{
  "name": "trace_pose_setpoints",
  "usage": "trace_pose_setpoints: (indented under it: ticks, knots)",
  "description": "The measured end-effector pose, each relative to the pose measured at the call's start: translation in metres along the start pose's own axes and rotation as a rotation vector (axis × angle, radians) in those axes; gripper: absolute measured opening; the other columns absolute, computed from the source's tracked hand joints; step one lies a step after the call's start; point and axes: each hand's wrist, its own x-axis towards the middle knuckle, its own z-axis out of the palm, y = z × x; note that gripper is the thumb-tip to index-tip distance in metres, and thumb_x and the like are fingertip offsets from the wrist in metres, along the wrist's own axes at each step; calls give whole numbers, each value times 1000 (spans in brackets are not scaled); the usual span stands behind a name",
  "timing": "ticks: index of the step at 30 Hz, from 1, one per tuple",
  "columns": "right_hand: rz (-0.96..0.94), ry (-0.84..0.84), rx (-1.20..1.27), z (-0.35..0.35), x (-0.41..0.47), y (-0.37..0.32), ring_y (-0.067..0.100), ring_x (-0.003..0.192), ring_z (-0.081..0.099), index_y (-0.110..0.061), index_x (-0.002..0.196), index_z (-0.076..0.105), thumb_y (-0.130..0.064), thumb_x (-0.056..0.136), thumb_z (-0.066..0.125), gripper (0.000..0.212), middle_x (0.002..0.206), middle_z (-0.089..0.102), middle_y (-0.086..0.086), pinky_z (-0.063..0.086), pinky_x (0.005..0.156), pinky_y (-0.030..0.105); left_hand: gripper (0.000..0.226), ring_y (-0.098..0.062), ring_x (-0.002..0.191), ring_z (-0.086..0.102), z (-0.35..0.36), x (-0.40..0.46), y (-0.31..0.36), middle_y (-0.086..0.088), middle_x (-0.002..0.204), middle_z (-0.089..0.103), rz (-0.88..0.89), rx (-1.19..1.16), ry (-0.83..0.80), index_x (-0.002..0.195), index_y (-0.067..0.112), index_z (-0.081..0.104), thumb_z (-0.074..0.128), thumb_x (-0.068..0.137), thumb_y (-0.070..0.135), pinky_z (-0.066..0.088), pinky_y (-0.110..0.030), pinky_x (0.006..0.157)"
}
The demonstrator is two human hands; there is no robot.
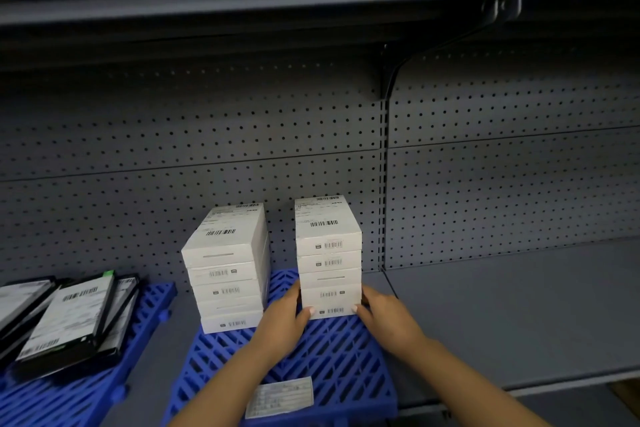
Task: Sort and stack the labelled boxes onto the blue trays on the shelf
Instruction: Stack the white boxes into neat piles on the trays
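**Both hands clasp the right-hand stack of boxes**

The left hand (282,319) and right hand (384,317) press flat against opposite sides of a stack of five white, barcode-labelled cardboard boxes (329,260), gripping its lowest boxes between them. The stack stands on a blue slatted plastic tray (332,357) on the grey metal shelf (502,315). Just left of the grip, a second white stack (227,270) stands on the same tray. Farther left, black-edged flat boxes (69,319) lean on another blue tray (62,399). Below the wrists, a paper label (280,397) lies on the tray.
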Motion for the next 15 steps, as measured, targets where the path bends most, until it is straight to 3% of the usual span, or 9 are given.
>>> trace_pose_setpoints:
  ticks: [4,8,11,15]
  knots:
    - [-18,7,25,0,-9,-1,14,105,60,-27,137,41,-33,97,48,41,124,62,-6,52,86,33,71,-17,124,48,-2,-2,-1,1,145,44,-94,65,-17,151,19,14,50,95,43,43,-29,98]
    - [-35,51,27,-4,-21,0,12,105,61,-27,135,47,-41,96,47,41,123,62,-8,52,87,30,80,-21,136,35,-6,-14,6,-4,154,28,-121,104,-3,151,12,3,46,95,48,34,-26,104]
    - [-35,71,-13,-11,-34,3,11,101,62,-30,132,51,-48,95,44,41,119,65,-7,52,84,31,77,-17,142,22,-10,-34,14,2,156,20,-60,74,-8,152,16,7,47,94,48,22,-26,112]
    - [-70,65,-73,-18,-50,3,10,107,58,-31,129,55,-46,96,45,38,125,62,-8,49,90,27,66,-9,139,24,-17,-61,17,10,151,27,40,38,27,148,25,23,49,92,47,22,-24,113]
